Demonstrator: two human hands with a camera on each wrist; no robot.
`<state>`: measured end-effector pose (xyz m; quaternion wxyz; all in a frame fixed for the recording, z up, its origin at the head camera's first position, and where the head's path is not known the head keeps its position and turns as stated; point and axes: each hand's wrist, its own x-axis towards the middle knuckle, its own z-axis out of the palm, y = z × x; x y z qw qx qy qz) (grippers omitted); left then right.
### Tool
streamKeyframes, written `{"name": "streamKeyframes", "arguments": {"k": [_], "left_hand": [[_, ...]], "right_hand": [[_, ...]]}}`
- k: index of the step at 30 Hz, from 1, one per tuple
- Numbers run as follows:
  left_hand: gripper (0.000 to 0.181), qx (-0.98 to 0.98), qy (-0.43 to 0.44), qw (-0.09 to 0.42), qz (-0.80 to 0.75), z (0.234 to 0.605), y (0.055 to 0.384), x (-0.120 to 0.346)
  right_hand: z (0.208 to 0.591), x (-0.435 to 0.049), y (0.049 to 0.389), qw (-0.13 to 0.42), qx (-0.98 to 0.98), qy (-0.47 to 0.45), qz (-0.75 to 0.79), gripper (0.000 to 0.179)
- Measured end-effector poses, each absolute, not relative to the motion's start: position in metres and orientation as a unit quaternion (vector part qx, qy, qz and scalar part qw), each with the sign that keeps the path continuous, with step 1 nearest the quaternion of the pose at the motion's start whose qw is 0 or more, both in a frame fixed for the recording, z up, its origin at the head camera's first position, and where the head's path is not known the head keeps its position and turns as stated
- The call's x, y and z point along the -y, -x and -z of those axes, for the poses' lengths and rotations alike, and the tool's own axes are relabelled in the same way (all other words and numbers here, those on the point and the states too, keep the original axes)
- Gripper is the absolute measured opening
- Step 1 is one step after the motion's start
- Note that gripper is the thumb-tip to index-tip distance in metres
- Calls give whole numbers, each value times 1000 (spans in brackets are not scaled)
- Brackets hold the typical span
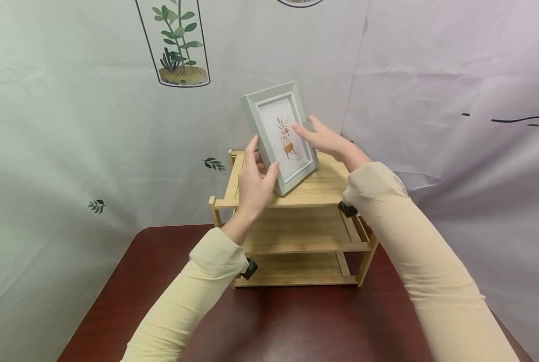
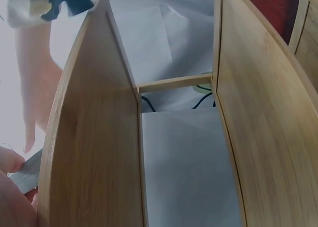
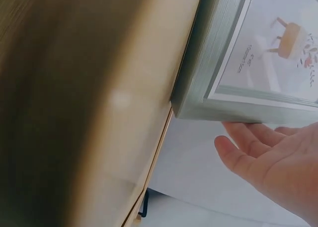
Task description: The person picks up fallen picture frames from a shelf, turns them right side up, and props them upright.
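A pale grey-green picture frame [image 1: 282,138] holding a plant print leans tilted over the top board of a wooden shelf rack [image 1: 312,193]. My left hand [image 1: 257,181] grips its lower left side, thumb on the front and fingers behind. My right hand [image 1: 328,141] is at the opposite side, with the thumb in front of the print. In the right wrist view, the fingers of that hand touch the frame's side edge, largely straight, and a lower corner of the frame meets the board. The left wrist view shows the left thumb [image 2: 10,160] against the frame's edge.
Below the top board the rack has two lower shelves [image 1: 296,229], with side rails and posts. It stands on a dark red table [image 1: 287,322]. A pale cloth backdrop [image 1: 93,125] with printed plants hangs close behind and along both sides.
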<state>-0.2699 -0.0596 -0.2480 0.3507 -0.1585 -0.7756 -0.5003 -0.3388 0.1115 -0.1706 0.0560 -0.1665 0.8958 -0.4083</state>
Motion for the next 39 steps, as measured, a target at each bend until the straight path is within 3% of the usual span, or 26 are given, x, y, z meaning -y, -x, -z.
{"name": "streamKeyframes", "arguments": {"k": [16, 39], "left_hand": [[53, 807, 141, 285, 498, 239, 271, 83], [45, 800, 126, 278, 516, 241, 283, 94]], "right_hand": [[177, -137, 326, 40, -887, 188, 420, 72], [215, -150, 312, -108, -854, 227, 455, 66]]}}
